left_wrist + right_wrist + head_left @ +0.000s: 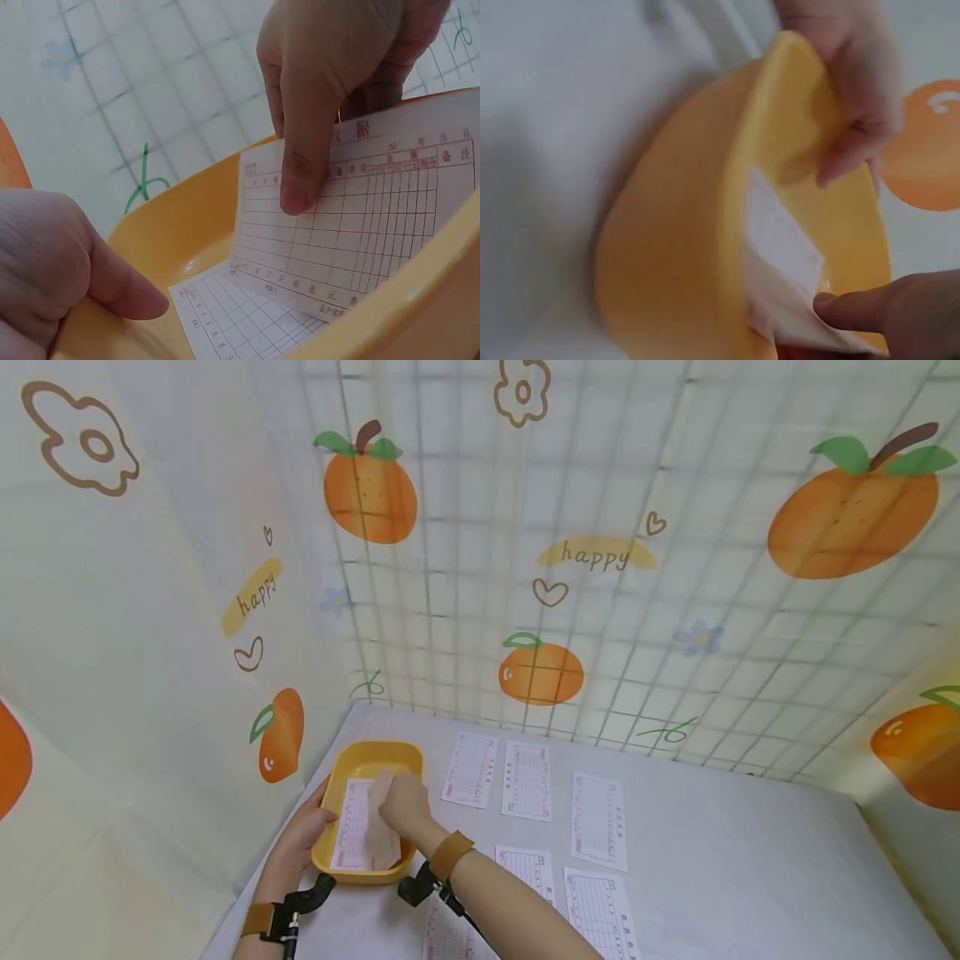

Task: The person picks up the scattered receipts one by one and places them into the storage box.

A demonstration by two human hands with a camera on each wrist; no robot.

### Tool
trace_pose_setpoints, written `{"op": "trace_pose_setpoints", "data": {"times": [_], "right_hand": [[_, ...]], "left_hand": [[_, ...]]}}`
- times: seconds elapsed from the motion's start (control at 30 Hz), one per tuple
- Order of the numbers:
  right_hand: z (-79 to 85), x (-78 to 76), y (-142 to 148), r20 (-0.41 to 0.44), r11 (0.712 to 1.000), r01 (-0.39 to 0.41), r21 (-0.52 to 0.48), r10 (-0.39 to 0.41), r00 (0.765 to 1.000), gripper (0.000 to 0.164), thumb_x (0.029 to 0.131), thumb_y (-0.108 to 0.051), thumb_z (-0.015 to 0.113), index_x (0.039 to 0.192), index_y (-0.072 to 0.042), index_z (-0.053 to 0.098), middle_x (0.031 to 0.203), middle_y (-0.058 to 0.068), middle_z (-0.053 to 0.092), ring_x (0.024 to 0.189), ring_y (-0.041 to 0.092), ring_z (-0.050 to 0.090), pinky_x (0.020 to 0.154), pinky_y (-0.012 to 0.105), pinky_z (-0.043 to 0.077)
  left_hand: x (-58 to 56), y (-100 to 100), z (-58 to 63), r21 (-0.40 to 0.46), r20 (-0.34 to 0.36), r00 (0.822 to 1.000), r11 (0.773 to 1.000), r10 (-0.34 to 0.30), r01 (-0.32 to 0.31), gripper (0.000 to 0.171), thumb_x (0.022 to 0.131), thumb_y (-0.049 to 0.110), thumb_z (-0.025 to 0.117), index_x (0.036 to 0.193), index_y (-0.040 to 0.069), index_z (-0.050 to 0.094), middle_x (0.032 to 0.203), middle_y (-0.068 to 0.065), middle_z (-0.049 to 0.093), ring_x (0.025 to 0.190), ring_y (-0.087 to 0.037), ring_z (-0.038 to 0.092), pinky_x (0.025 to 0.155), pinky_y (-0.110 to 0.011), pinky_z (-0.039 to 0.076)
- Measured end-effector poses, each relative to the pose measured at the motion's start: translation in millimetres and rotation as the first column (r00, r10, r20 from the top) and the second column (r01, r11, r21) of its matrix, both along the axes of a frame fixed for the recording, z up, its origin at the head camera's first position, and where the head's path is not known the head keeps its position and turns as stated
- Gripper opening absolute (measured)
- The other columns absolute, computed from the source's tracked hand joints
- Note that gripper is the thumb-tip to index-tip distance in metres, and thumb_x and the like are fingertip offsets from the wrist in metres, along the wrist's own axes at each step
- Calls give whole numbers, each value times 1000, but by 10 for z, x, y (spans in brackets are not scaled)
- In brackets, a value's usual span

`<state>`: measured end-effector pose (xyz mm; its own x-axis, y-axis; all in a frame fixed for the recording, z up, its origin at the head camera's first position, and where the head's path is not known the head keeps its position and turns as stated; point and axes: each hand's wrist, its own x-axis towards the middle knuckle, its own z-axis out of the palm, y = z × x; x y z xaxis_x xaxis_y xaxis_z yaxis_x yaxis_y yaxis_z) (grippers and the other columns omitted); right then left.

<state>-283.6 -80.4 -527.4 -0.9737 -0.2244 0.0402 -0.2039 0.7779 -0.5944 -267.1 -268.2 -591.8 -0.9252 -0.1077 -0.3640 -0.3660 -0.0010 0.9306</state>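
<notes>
**Paper slip (381,837) pinched inside a yellow tub (367,877)**

The paper slip is gripped by the right hand (407,810), with the thumb laid on its printed face and the fingers behind. It is held at a tilt within the tub, left of centre in the lower half of the head view. Part of a lower sheet (351,827) in the tub is overlapped by it; whether the two touch cannot be told. The tub's left rim is gripped by the left hand (306,827), its thumb hooked over the inside.

On the desk (712,852), to the tub's right, six loose slips (598,820) are spread, the lowest partly hidden by the right forearm.

The step in hand is judged to be the handling of a single slip at the tub; whether it is being taken out or laid in cannot be told. For the next move, a firm pinch and a steadied tub seem to be called for, so that the sheet beneath is not dragged along.
</notes>
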Motion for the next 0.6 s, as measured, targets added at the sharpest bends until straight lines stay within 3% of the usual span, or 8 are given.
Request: {"op": "trace_pose_setpoints", "data": {"times": [0.13, 0.23, 0.33, 0.47, 0.6], "right_hand": [[9, 48, -23, -49, 998, -16, 58, 19, 999, 11, 81, -2, 74, 86, 1, 64, 79, 12, 64, 71, 25, 63, 68, 43, 59], [52, 84, -1, -46, 999, -20, 38, 22, 999, 27, 81, -7, 80, 98, 4, 62, 85, 15, 66, 76, 28, 68, 70, 45, 60], [147, 105, 99, -23, 999, -33, -42, 32, 999, 43, 84, -11, 83, 114, 8, 61, 92, 19, 70, 74, 29, 70, 63, 40, 61], [304, 39, 449, -56, 991, 2, -132, -10, 998, 55, 87, -19, 84, 130, 8, 61, 106, 23, 75, 80, 30, 73, 65, 37, 62], [378, -135, 1069, -105, 979, 134, -155, -151, 983, 55, 88, -23, 82, 130, 6, 62, 113, 24, 75, 95, 39, 74, 78, 48, 63]], "left_hand": [[-5, -2, -6, -4, -5, 1000, 1000, 5, -5, 81, 98, -5, 40, 172, 21, 16, 170, -21, 29, 139, -41, 35, 123, -60, 26], [-5, 1, -20, -3, -2, 1000, 1000, 7, -7, 82, 98, -5, 39, 172, 22, 16, 170, -20, 30, 138, -40, 35, 123, -59, 27], [3, 2, -22, -5, 0, 1000, 1000, 7, -7, 82, 99, -5, 39, 172, 22, 15, 171, -21, 29, 138, -40, 35, 124, -60, 27], [7, 8, -14, 2, -1, 1000, 1000, 9, -9, 83, 98, -6, 38, 172, 20, 13, 171, -22, 27, 140, -41, 34, 126, -61, 24], [11, 17, -9, 17, -4, 1000, 1000, 12, -12, 83, 98, -7, 37, 172, 21, 12, 168, -22, 31, 138, -41, 36, 126, -59, 25]]}}
